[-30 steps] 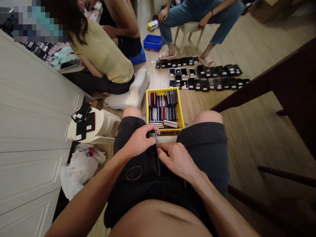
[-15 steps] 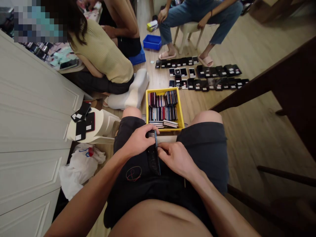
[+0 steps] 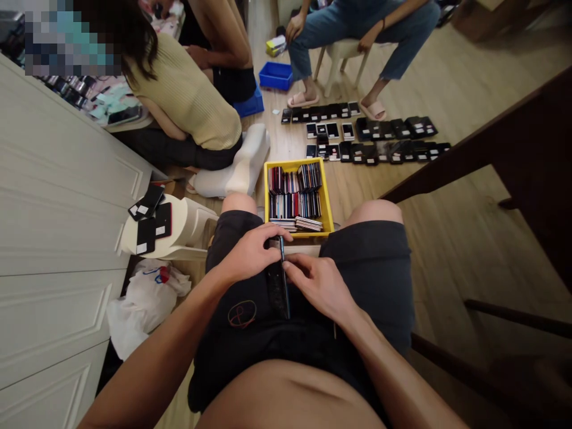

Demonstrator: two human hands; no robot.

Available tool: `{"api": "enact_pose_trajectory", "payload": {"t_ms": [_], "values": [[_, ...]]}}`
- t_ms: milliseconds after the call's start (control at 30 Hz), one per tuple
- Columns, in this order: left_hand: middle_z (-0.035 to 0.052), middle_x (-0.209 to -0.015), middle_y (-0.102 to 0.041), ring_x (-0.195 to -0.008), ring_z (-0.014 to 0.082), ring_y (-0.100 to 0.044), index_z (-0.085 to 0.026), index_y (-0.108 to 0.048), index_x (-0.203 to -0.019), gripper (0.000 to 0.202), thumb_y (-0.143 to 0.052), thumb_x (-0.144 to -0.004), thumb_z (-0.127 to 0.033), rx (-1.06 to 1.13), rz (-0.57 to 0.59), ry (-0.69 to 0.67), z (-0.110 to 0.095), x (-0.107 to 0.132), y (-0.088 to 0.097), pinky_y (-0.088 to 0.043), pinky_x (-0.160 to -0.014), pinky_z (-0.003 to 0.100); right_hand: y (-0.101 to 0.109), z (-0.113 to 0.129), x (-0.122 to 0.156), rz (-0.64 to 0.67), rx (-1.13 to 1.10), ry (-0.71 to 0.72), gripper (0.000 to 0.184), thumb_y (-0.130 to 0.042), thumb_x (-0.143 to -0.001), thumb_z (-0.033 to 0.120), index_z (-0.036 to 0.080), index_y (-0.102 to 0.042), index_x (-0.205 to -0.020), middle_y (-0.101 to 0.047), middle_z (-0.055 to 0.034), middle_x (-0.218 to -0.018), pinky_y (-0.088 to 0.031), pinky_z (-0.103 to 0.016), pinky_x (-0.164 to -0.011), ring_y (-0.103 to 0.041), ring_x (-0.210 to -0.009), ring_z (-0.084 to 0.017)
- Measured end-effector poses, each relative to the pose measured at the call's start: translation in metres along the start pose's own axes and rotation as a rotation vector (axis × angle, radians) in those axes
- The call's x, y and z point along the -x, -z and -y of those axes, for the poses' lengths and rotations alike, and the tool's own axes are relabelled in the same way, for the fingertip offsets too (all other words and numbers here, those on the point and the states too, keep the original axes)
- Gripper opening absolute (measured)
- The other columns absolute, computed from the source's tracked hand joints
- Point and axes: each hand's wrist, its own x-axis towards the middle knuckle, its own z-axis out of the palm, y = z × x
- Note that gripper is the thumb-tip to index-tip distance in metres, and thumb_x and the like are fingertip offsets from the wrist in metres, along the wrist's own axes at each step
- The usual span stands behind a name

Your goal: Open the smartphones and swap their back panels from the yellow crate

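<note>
I log the slim black smartphone (image 3: 277,285), long axis running fore-aft: left hand (image 3: 251,255) clenched over its upper end, right hand (image 3: 318,287) curled against its edge, grip unclear.

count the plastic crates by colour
yellow: 1 (yellow crate)
blue: 2 (blue crate, second blue crate)
total: 3
</note>
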Motion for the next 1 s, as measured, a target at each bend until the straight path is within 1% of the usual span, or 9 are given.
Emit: {"api": "enact_pose_trajectory", "payload": {"t_ms": [167, 233, 333, 433, 533, 600, 767, 900, 1000], "values": [[0.0066, -0.115, -0.069, -0.11, 0.024, -0.063, -0.018, -0.072, -0.104, 0.041, -0.052, -0.069, -0.011, -0.052, 0.028, 0.0, -0.003, -0.002, -0.001, -0.048, -0.099, 0.037, 0.002, 0.003, -0.003, -0.013, 0.069, 0.033, 0.031, -0.051, -0.094, 0.034, 0.019, -0.069, -0.074, -0.051, 0.003, -0.056, -0.028, -0.027, -0.054, -0.043, -0.052, -0.014], [0.007, -0.115, -0.069, -0.109, 0.0237, -0.064, -0.017, -0.072, -0.105, 0.042, -0.052, -0.069, -0.01, -0.071, 0.029, 0.0, -0.004, -0.002, -0.001, -0.048, -0.1, 0.037, 0.002, 0.001, -0.003, -0.009, 0.083, 0.052, 0.032, -0.049, -0.094, 0.033, 0.019, -0.066, -0.07, -0.049, 0.0032, -0.056, -0.027, -0.027, -0.054, -0.042, -0.053, -0.013], [0.0072, -0.115, -0.07, -0.109, 0.0237, -0.064, -0.017, -0.073, -0.107, 0.043, -0.052, -0.07, -0.008, -0.093, 0.023, -0.004, -0.004, -0.002, -0.002, -0.048, -0.101, 0.037, 0.002, -0.001, -0.003, -0.014, 0.092, 0.061, 0.032, -0.049, -0.094, 0.031, 0.02, -0.067, -0.071, -0.056, 0.002, -0.059, -0.031, -0.026, -0.056, -0.048, -0.056, -0.015], [0.0076, -0.116, -0.071, -0.108, 0.0242, -0.065, -0.017, -0.073, -0.109, 0.044, -0.052, -0.07, -0.007, -0.114, 0.013, -0.008, -0.003, -0.003, -0.003, -0.049, -0.102, 0.039, 0.003, 0.0, -0.003, -0.036, 0.088, 0.053, 0.028, -0.052, -0.092, 0.03, 0.021, -0.075, -0.081, -0.068, -0.0006, -0.067, -0.037, -0.025, -0.061, -0.06, -0.064, -0.018], [0.0085, -0.119, -0.071, -0.109, 0.025, -0.066, -0.017, -0.074, -0.11, 0.046, -0.053, -0.07, -0.007, -0.129, 0.012, -0.012, -0.005, -0.003, -0.004, -0.049, -0.103, 0.04, 0.005, 0.003, -0.004, -0.04, 0.068, 0.044, 0.027, -0.054, -0.092, 0.031, 0.021, -0.079, -0.09, -0.074, -0.0022, -0.074, -0.042, -0.026, -0.064, -0.066, -0.071, -0.021], [0.0097, -0.121, -0.071, -0.112, 0.0258, -0.065, -0.016, -0.074, -0.112, 0.047, -0.053, -0.071, -0.006, -0.14, 0.017, -0.014, -0.006, -0.003, -0.005, -0.049, -0.103, 0.04, 0.006, 0.005, -0.005, -0.036, 0.061, 0.034, 0.027, -0.054, -0.091, 0.03, 0.021, -0.079, -0.09, -0.074, -0.0022, -0.075, -0.042, -0.026, -0.064, -0.066, -0.072, -0.022], [0.0112, -0.126, -0.07, -0.117, 0.0264, -0.065, -0.014, -0.073, -0.118, 0.048, -0.055, -0.074, -0.006, -0.151, 0.029, -0.015, -0.009, -0.002, -0.006, -0.048, -0.106, 0.04, 0.011, 0.009, -0.007, -0.017, 0.106, 0.002, 0.024, -0.055, -0.087, 0.029, 0.021, -0.076, -0.077, -0.068, -0.0012, -0.065, -0.039, -0.025, -0.058, -0.061, -0.063, -0.02], [0.0113, -0.127, -0.07, -0.117, 0.0263, -0.065, -0.015, -0.073, -0.118, 0.04, -0.057, -0.082, -0.013, -0.141, 0.016, -0.008, -0.006, -0.001, -0.006, -0.047, -0.108, 0.042, 0.015, 0.008, -0.01, 0.009, 0.109, 0.018, 0.024, -0.056, -0.088, 0.029, 0.021, -0.077, -0.081, -0.071, -0.0021, -0.068, -0.039, -0.024, -0.058, -0.064, -0.065, -0.02], [0.0105, -0.129, -0.07, -0.119, 0.0254, -0.065, -0.016, -0.073, -0.119, 0.041, -0.055, -0.082, -0.01, -0.138, 0.032, -0.033, -0.003, -0.002, -0.005, -0.047, -0.109, 0.041, 0.017, 0.009, -0.011, 0.024, 0.112, 0.037, 0.024, -0.056, -0.088, 0.028, 0.02, -0.078, -0.082, -0.073, -0.0032, -0.07, -0.041, -0.025, -0.06, -0.067, -0.066, -0.02]]}}
